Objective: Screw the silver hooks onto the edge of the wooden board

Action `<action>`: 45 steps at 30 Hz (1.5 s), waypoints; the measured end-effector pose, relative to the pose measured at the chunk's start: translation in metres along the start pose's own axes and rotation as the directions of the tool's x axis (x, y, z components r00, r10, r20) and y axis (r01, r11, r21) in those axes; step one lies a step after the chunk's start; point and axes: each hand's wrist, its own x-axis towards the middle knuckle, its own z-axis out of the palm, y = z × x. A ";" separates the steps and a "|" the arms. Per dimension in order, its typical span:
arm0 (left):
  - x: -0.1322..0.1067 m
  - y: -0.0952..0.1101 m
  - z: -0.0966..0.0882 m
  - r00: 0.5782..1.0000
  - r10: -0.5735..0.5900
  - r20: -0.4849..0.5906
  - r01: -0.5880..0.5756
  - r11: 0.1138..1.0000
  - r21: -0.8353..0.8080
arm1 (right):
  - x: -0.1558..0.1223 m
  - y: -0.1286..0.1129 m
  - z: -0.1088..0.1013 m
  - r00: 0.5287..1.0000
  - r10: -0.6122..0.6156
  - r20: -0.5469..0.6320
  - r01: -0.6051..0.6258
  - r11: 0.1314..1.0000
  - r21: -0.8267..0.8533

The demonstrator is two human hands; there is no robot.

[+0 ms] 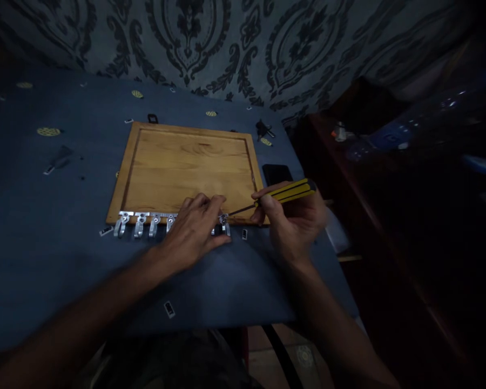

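Note:
A metal hook rail (141, 217) with several silver hooks lies along the near edge of a framed wooden board (186, 167). My left hand (194, 227) is closed over the rail's right part, fingers on top and thumb by the last hook, hiding the hooks beneath it. In my right hand (295, 221) is a yellow and black screwdriver (287, 193), gripped by its handle. Its shaft slants down to the left, and the tip is at the rail's right end, by the last hook. Whether it sits in a screw is too small to tell.
The board rests on a blue patterned cloth (65, 205). Right of it lies a dark flat object (277, 174); a small black item (263, 129) sits behind. A plastic bottle (400, 132) lies on dark furniture at right. The patterned wall (243, 48) rises behind the table.

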 end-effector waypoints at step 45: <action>0.000 0.001 -0.001 1.000 -0.011 0.011 0.011 1.000 0.003 | 0.010 -0.012 -0.020 0.887 0.203 0.416 -0.209 0.977 -0.033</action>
